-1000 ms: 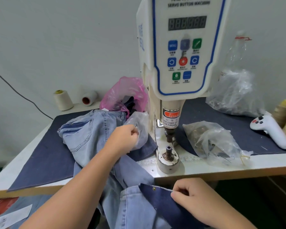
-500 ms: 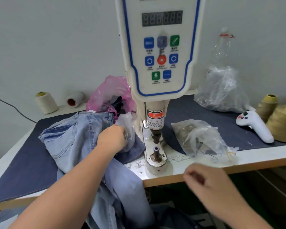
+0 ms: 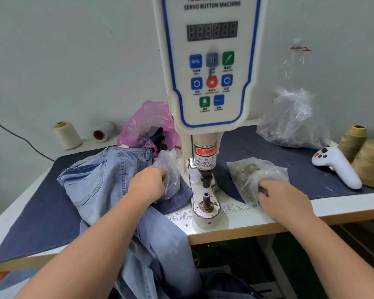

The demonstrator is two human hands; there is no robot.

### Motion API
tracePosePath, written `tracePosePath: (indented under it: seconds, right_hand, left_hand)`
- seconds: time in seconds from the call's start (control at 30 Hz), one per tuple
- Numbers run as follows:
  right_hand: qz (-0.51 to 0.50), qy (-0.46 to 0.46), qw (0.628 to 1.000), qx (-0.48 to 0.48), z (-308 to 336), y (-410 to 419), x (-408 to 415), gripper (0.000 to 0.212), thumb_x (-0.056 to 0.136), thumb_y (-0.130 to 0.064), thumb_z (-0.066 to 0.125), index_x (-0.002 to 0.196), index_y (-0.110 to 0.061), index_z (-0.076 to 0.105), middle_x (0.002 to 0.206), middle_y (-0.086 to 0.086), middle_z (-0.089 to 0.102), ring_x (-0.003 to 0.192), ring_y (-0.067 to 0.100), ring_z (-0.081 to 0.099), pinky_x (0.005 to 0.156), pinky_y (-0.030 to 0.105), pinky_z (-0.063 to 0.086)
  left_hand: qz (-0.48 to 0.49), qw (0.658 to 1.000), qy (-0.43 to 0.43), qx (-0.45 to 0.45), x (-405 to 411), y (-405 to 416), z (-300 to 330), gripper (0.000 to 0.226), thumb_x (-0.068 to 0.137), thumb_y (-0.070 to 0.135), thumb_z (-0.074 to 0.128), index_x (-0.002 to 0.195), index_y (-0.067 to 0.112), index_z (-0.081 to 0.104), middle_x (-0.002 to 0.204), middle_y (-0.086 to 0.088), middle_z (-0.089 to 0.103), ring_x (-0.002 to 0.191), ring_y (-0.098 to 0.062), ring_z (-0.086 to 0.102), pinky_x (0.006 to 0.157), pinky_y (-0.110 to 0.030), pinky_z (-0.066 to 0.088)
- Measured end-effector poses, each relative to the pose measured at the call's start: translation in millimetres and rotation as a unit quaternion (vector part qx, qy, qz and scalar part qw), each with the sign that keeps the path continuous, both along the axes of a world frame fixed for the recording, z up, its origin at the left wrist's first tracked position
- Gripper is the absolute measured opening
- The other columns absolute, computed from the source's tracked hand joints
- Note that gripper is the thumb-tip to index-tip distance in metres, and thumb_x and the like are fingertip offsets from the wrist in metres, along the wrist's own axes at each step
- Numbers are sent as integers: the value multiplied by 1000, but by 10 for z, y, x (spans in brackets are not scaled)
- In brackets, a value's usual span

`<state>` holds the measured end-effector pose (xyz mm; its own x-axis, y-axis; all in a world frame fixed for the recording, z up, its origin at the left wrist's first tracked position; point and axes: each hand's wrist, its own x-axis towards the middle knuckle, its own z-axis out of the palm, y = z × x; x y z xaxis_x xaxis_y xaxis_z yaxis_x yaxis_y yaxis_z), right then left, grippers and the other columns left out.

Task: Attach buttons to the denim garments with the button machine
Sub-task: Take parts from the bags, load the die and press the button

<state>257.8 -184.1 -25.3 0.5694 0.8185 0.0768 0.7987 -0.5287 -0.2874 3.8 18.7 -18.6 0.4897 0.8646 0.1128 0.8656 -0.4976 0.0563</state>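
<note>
My left forearm runs up from seven o'clock and my left hand (image 3: 148,183) sits just left of the button machine (image 3: 209,83), fingers curled and pinching the small clear bag (image 3: 168,169) that lies on the jeans. My right forearm comes in from five o'clock; my right hand (image 3: 283,198) has its fingers curled into the mouth of the clear bag of buttons (image 3: 257,178), gripping the plastic there. What the fingertips hold inside I cannot tell.

The light denim jeans (image 3: 99,180) are heaped at nine o'clock from the machine's lower die (image 3: 206,203), under my left hand, with one leg hanging off the front edge of the table (image 3: 235,225). The die post stands bare between my two hands.

A dark denim sheet (image 3: 37,216) covers most of the tabletop. At eleven o'clock sit a pink bag (image 3: 143,124) and two thread cones (image 3: 66,134) against the pale wall; at two o'clock a large clear bag (image 3: 294,121); at three o'clock a white controller (image 3: 337,167) beside olive thread cones (image 3: 371,160).
</note>
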Motion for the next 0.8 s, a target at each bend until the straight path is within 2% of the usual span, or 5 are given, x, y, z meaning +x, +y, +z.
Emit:
tracePosePath:
  seconds: [0.13, 0.33, 0.5, 0.67, 0.8]
  right_hand:
    - [-13, -15, 1000, -2, -14, 23, -8, 26, 100, -34, 38, 102, -40, 63, 82, -12, 55, 74, 15, 51, 57, 29, 35]
    - [-49, -66, 997, -3, -38, 35, -37, 22, 100, -19, 37, 92, -33, 51, 71, -10, 46, 61, 12, 43, 58, 29, 35]
    - [-48, -18, 997, -54, 32, 118, 10, 31, 99, -23, 40, 112, -42, 60, 90, -6, 57, 79, 20, 53, 62, 30, 39]
    - [-45, -35, 998, 17, -47, 59, 17, 14, 97, -35, 49, 95, -42, 61, 73, -16, 48, 64, 5, 44, 49, 26, 28]
    - [-60, -50, 996, 33, -77, 41, -12, 12, 95, -36, 52, 83, -39, 56, 70, -16, 51, 61, 4, 45, 48, 25, 28]
  left_hand:
    - [8, 1000, 0, 12, 8, -9, -9, 19, 96, 16, 44, 101, 17, 62, 104, -4, 60, 81, -23, 54, 66, -33, 43]
    - [5, 1000, 9, 9, 0, -40, -1, 25, 100, 25, 41, 105, 16, 64, 108, -5, 56, 91, -28, 60, 69, -35, 46]
    - [21, 1000, -6, 13, 9, -74, 12, 23, 97, 23, 43, 102, 17, 65, 107, -4, 56, 82, -23, 50, 69, -33, 43]
    - [37, 997, -69, 15, -23, -91, 13, 27, 93, 20, 46, 105, 26, 69, 104, -4, 66, 89, -26, 60, 68, -33, 46]
    - [43, 994, -99, 26, -21, -106, 24, 30, 93, 18, 48, 109, 28, 71, 103, -5, 71, 91, -26, 65, 67, -32, 48]
